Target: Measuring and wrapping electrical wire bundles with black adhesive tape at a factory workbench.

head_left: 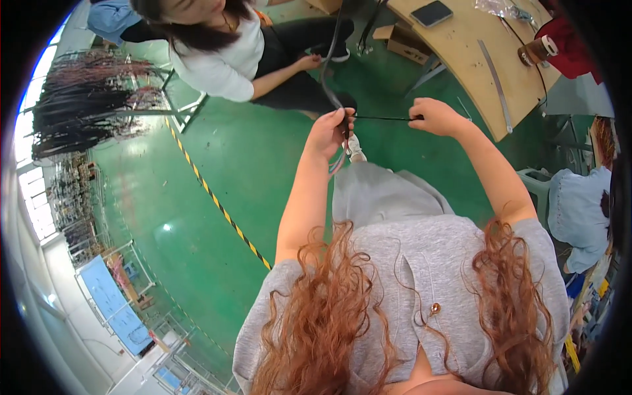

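Observation:
My left hand (325, 134) is closed around a thick black cable (327, 78), which rises past it toward the top of the view. Below that hand hang a few thin wire ends (338, 163), pinkish and grey. A thin black strand (382, 118) stretches taut, nearly level, between my two hands. Its far end is in my right hand (438, 118), a fist out to the right. I cannot make out whether the strand is a wire, a cord or a strip of tape, nor how it meets the cable.
A seated person (220, 62) in a white top faces me, one hand near the cable. At right stands a wooden table (461, 56) with a phone (431, 13), a metal strip (494, 85) and a brown cup (538, 50). A cable rack (85, 99) stands left, past yellow-black floor tape (209, 191).

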